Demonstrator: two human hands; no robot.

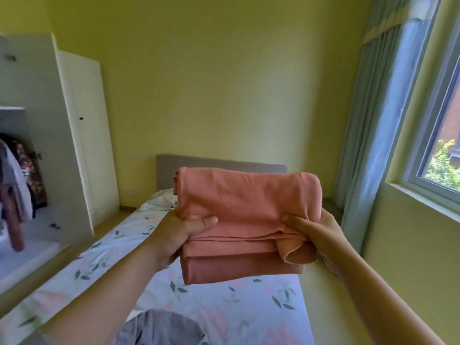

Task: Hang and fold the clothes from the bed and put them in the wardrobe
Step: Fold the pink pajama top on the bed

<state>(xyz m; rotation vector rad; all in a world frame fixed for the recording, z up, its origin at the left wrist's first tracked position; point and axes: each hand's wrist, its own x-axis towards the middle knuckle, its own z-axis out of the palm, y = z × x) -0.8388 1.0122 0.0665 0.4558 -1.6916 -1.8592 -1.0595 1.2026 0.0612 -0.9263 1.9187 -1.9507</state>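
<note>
We hold the folded pink garment [246,220] above the bed [224,307] — left hand [174,235] and right hand [316,232] clamped on its sides, thumbs on top. Folding looks done; next comes carrying it level to the open wardrobe [44,145] — left of us.

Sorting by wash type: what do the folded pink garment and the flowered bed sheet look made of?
Folded pink garment: soft matte knit, probably cotton jersey; limp, smooth layers. Flowered bed sheet: thin matte woven fabric, perhaps cotton; flat print, slight creases.
</note>
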